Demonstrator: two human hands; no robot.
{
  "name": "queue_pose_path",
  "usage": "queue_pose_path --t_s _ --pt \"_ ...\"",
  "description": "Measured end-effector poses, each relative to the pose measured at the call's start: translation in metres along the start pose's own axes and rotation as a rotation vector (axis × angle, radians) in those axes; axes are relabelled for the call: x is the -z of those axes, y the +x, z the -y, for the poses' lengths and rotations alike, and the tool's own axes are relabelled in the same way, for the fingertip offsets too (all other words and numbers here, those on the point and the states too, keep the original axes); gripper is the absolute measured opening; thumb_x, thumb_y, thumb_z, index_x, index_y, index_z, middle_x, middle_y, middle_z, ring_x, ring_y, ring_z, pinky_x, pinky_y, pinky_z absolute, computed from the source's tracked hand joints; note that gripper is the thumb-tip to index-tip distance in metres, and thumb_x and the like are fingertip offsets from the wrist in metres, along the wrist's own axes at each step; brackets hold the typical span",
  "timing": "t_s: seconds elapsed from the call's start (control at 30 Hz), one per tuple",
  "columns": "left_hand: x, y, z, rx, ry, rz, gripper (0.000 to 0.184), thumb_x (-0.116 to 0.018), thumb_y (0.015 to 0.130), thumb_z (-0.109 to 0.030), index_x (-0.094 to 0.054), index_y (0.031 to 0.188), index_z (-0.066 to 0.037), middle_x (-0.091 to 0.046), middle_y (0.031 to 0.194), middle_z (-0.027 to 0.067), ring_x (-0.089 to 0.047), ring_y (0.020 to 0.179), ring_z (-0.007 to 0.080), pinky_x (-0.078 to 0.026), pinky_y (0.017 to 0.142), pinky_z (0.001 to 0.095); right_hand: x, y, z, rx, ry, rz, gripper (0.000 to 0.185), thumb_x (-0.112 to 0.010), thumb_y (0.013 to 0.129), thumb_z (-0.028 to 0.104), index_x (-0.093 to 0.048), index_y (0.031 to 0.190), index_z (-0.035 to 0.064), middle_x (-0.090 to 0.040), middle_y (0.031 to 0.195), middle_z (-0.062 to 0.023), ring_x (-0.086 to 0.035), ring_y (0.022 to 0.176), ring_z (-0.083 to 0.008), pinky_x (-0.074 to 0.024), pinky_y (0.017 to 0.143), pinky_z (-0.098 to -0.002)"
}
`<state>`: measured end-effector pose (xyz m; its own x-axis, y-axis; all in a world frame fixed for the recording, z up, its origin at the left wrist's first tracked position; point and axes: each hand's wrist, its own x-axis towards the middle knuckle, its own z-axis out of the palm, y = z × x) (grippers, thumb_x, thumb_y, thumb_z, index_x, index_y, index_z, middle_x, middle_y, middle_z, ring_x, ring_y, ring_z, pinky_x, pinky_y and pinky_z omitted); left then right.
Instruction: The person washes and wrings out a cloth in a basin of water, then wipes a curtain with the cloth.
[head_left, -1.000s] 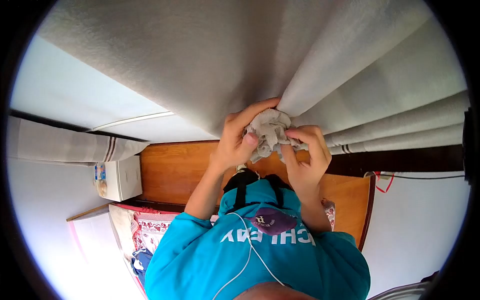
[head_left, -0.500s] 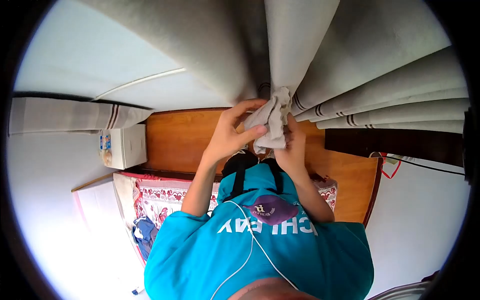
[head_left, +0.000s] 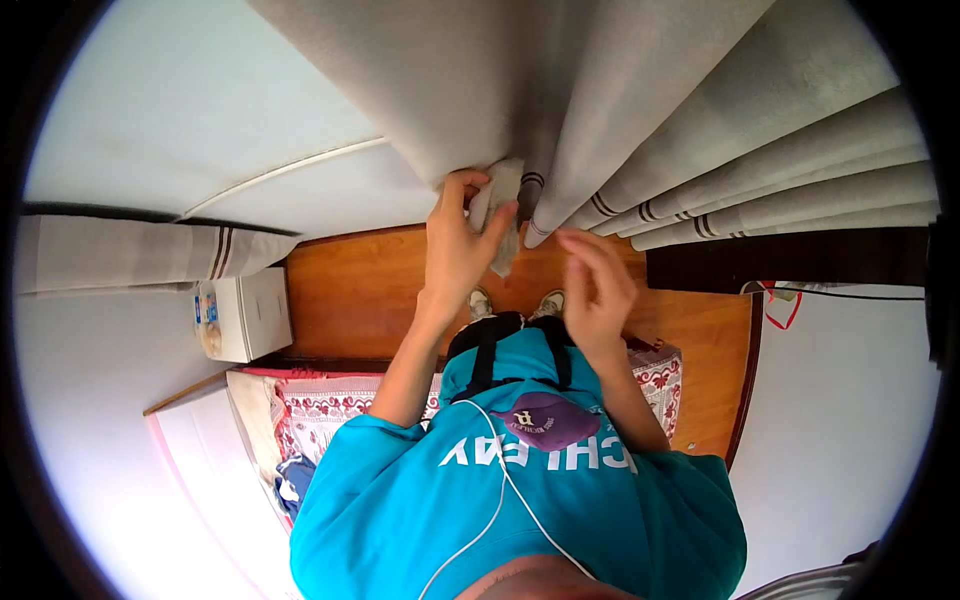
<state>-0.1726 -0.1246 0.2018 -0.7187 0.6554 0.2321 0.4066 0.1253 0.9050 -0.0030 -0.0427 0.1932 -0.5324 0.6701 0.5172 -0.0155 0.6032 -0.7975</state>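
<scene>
Long grey curtains [head_left: 650, 80] with dark stripes near their hems hang down in front of me. My left hand [head_left: 460, 245] is closed on a folded edge of the grey curtain [head_left: 505, 195], thumb on one side and fingers on the other. A loose flap of this fabric dangles below the thumb. To the right, my right hand [head_left: 598, 290] is apart from the fabric, fingers loosely bent and a little blurred. I see nothing held in it, and it is just below the hem of a neighbouring curtain fold.
Below lies an orange-brown wooden floor [head_left: 350, 290], with my shoes [head_left: 548, 303] on it. A white cabinet [head_left: 262, 313] stands left, near a patterned red and white cloth [head_left: 330, 405]. At right are a dark ledge [head_left: 780, 262], a black cable [head_left: 850, 296] and a red loop [head_left: 783, 312].
My right hand has let go of the bunched curtain fabric and moved down and right. The left hand keeps its hold, slightly further left, and the bunch has loosened into a narrower flap.
</scene>
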Motion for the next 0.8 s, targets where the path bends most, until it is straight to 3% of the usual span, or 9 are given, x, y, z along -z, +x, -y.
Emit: queue_pose_path --t_s 0.13,0.23,0.37,0.43,0.5,0.57,0.63,0.67,0.8 --pt "0.000 0.008 0.012 0.003 -0.205 0.000 0.028 -0.068 0.088 -0.005 -0.055 0.112 0.000 -0.063 0.090 0.0113 -0.057 0.078 0.0177 -0.047 0.070 0.0293 -0.044 0.025 0.008 0.141 -0.037 0.241 0.046 -0.061 0.093 0.009 -0.052 0.138 0.0011 -0.047 0.146 -0.0226 -0.048 0.133 -0.0385 -0.0412 0.107 -0.0437" --pt "0.008 0.014 0.007 0.000 -0.375 0.002 0.020 -0.061 0.093 0.000 -0.055 0.112 -0.001 -0.060 0.090 0.0062 -0.053 0.078 0.0116 -0.045 0.069 0.0249 -0.040 0.037 -0.007 0.079 -0.198 0.101 0.051 -0.060 0.095 0.012 -0.048 0.143 0.0019 -0.034 0.155 -0.0230 -0.038 0.141 -0.0395 -0.0361 0.111 -0.0458" --pt "0.015 0.019 0.001 0.016 -0.352 0.024 0.025 -0.063 0.093 -0.001 -0.055 0.117 -0.001 -0.059 0.090 0.0052 -0.053 0.076 0.0109 -0.046 0.061 0.0247 -0.012 0.040 -0.040 0.059 -0.223 -0.187 0.051 -0.063 0.094 0.011 -0.048 0.142 0.0002 -0.046 0.147 -0.0231 -0.044 0.136 -0.0400 -0.0370 0.111 -0.0428" --pt "0.022 0.022 -0.006 0.046 -0.347 0.091 0.028 -0.063 0.092 -0.002 -0.056 0.119 -0.002 -0.059 0.091 0.0049 -0.054 0.077 0.0107 -0.047 0.058 0.0252 -0.011 0.040 -0.031 0.078 -0.154 -0.087 0.051 -0.066 0.092 0.010 -0.050 0.140 0.0006 -0.046 0.147 -0.0225 -0.045 0.136 -0.0392 -0.0377 0.110 -0.0425" --pt "0.030 0.028 -0.015 0.080 -0.331 0.363 0.034 -0.066 0.090 0.000 -0.060 0.123 -0.005 -0.058 0.086 0.0020 -0.056 0.084 0.0106 -0.045 0.073 0.0253 -0.013 0.047 -0.016 0.096 -0.084 0.010 0.052 -0.068 0.091 0.009 -0.051 0.139 0.0010 -0.046 0.147 -0.0219 -0.045 0.136 -0.0384 -0.0385 0.109 -0.0421" --pt "0.034 0.041 -0.017 0.015 -0.222 0.475 0.032 -0.068 0.087 0.002 -0.065 0.119 -0.005 -0.060 0.086 0.0042 -0.056 0.081 0.0129 -0.046 0.071 0.0261 -0.019 0.061 0.006 0.111 -0.092 0.103 0.052 -0.071 0.088 0.008 -0.054 0.136 0.0018 -0.052 0.141 -0.0223 -0.050 0.132 -0.0356 -0.0412 0.107 -0.0410" --pt "0.032 0.051 -0.020 -0.348 -0.109 0.512 0.028 -0.070 0.084 0.001 -0.068 0.112 -0.003 -0.062 0.089 0.0080 -0.058 0.079 0.0169 -0.047 0.069 0.0279 -0.018 0.066 0.002 0.157 -0.097 0.102 0.045 -0.074 0.085 0.007 -0.059 0.127 0.0009 -0.060 0.129 -0.0206 -0.061 0.117 -0.0338 -0.0487 0.096 -0.0378" --pt "0.032 0.054 -0.024 -0.360 -0.109 0.511 0.028 -0.070 0.084 0.001 -0.068 0.112 -0.003 -0.062 0.089 0.0080 -0.058 0.079 0.0169 -0.047 0.069 0.0279 -0.016 0.063 -0.007 -0.002 0.013 0.158 0.041 -0.074 0.085 0.007 -0.059 0.122 0.0006 -0.063 0.121 -0.0196 -0.063 0.108 -0.0334 -0.0504 0.090 -0.0368" --pt "0.024 0.067 -0.050 -0.526 0.034 0.253 0.029 -0.074 0.081 0.001 -0.069 0.110 -0.002 -0.064 0.091 0.0113 -0.061 0.078 0.0236 -0.050 0.068 0.0325 -0.020 0.086 0.007 -0.095 0.083 0.005 0.028 -0.074 0.084 0.002 -0.059 0.109 0.0004 -0.064 0.104 -0.0175 -0.063 0.089 -0.0304 -0.0515 0.075 -0.0335"
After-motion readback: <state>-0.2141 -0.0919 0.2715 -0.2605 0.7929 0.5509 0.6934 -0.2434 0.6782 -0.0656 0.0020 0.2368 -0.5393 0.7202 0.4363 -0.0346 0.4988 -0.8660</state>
